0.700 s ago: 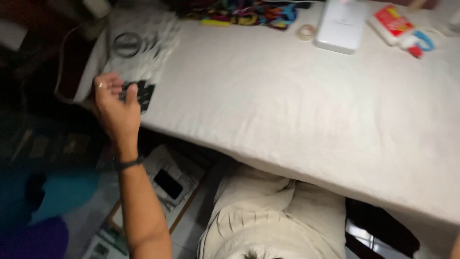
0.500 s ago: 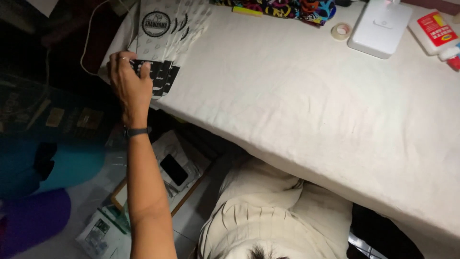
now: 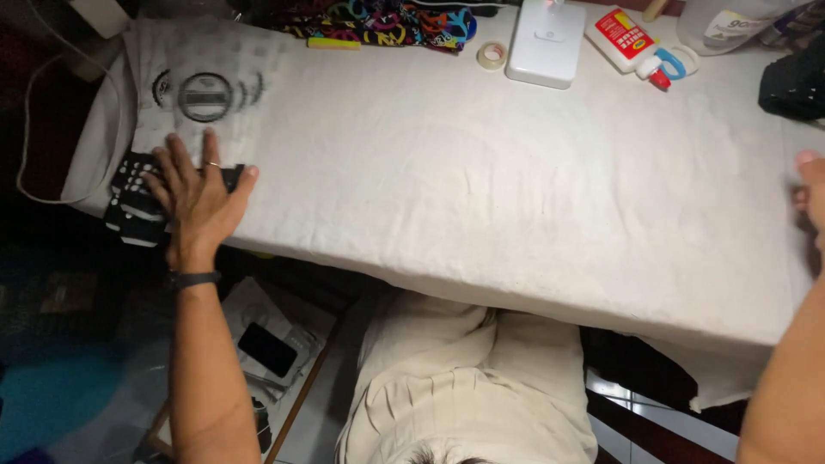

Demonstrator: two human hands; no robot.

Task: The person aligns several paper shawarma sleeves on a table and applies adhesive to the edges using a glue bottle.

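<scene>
A cream cloth (image 3: 516, 189) covers the table in front of me. My left hand (image 3: 196, 199) lies flat with its fingers spread on a black-and-white patterned fabric piece (image 3: 129, 202) at the table's front left corner. Just beyond it lies a white cloth with a round black emblem (image 3: 204, 94). My right hand (image 3: 810, 193) rests on the cloth at the far right edge of view, mostly cut off, so its grip is not visible.
Along the back edge sit colourful patterned fabric (image 3: 378, 19), a tape roll (image 3: 491, 56), a white box-like device (image 3: 546, 47), a white glue bottle with a red label (image 3: 632, 39) and a dark mesh item (image 3: 795, 82). A phone (image 3: 266, 348) lies below on the floor.
The view has swung right, so the table's right side and my right hand now show. My left hand has spread flat on the black-and-white piece.
</scene>
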